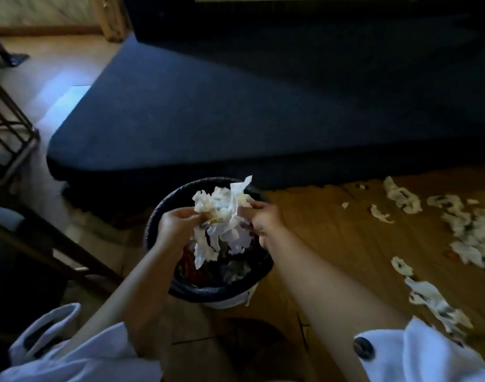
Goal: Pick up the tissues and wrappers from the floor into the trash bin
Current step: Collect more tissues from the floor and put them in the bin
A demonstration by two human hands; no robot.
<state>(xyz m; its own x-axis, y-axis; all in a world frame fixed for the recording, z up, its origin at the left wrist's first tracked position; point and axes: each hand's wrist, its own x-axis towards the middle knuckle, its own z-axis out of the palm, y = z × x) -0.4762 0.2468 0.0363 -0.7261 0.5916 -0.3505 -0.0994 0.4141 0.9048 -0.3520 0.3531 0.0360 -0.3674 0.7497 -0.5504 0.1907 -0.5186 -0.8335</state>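
Note:
A round trash bin (164,205) lined with a dark bag stands on the wooden floor in front of me, with dark rubbish inside. Directly over its opening hangs a bunch of crumpled white tissues (224,216). My left hand (175,221) grips the bunch from the left and my right hand (263,219) grips it from the right. Several more white tissues and wrappers (467,230) lie scattered over the floor at the right, from the middle right down to a stained tissue (434,301) near my right sleeve.
A dark blue sofa or bed (235,111) fills the space behind the bin. A dark metal rack (6,133) stands at the left, and a dark chair frame (51,244) slants across the lower left. Wooden floor (346,244) lies between bin and litter.

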